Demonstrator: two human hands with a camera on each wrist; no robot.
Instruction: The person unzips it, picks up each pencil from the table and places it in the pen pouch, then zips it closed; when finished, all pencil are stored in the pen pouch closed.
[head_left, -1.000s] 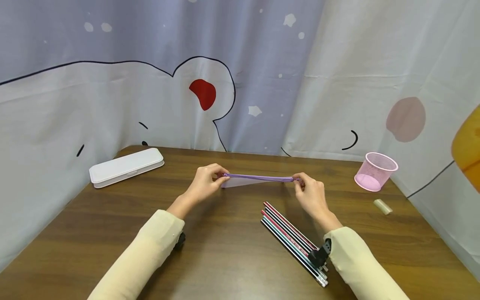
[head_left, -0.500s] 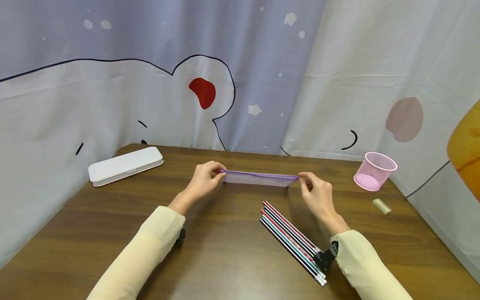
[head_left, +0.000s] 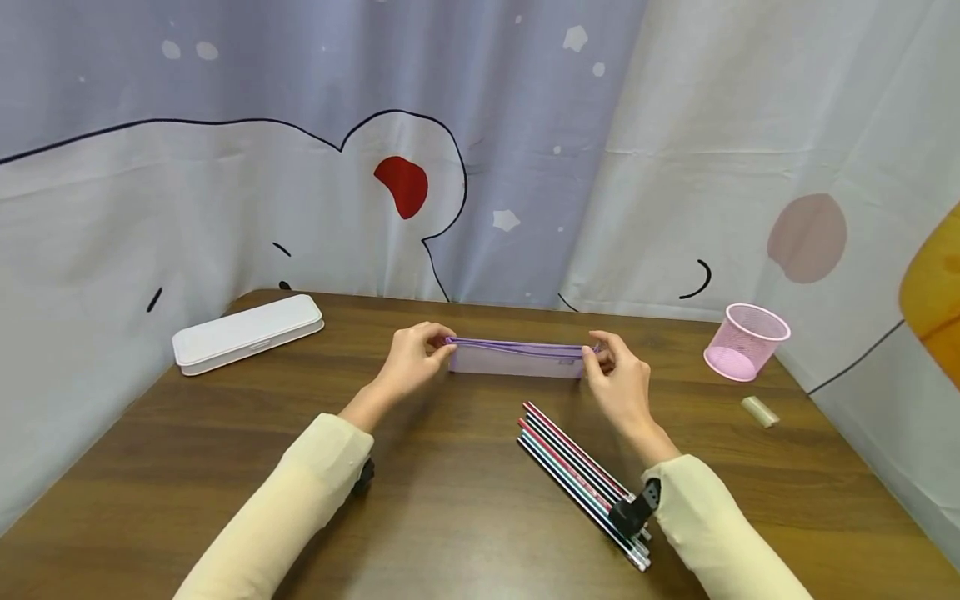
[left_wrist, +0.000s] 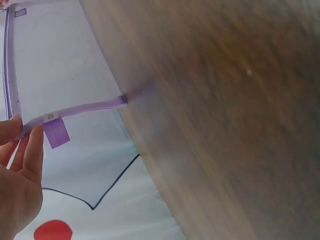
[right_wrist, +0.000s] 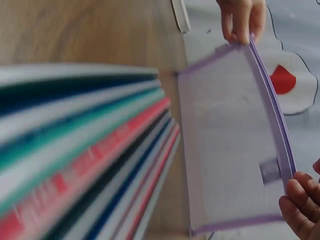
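A pale purple, see-through zip pouch (head_left: pixel 513 360) stands on its long edge, zipper side up, across the middle of the table. My left hand (head_left: pixel 411 358) pinches its upper left corner between thumb and fingers. At the upper right corner, my right hand (head_left: pixel 624 383) has the thumb on the near side and fingers round the zipper edge. The two zipper edges (head_left: pixel 525 347) part slightly in the head view. A purple side tab (left_wrist: pixel 57 132) sticks out below the left hand's grip, beside a small "25" label (left_wrist: pixel 50 116). Nearest my right wrist lie several striped pencils (head_left: pixel 564 467).
A white pencil case (head_left: pixel 247 333) lies at the back left. At the back right stands a pink mesh pen holder (head_left: pixel 746 342), with a small pale, short block (head_left: pixel 761 412) in front of it. A printed curtain (head_left: pixel 525 167) hangs behind the wooden table (head_left: pixel 420 517).
The pouch has turned so more of its near side shows. My right hand moved out right, then back left, its thumb now on the near side. The left hand kept its corner.
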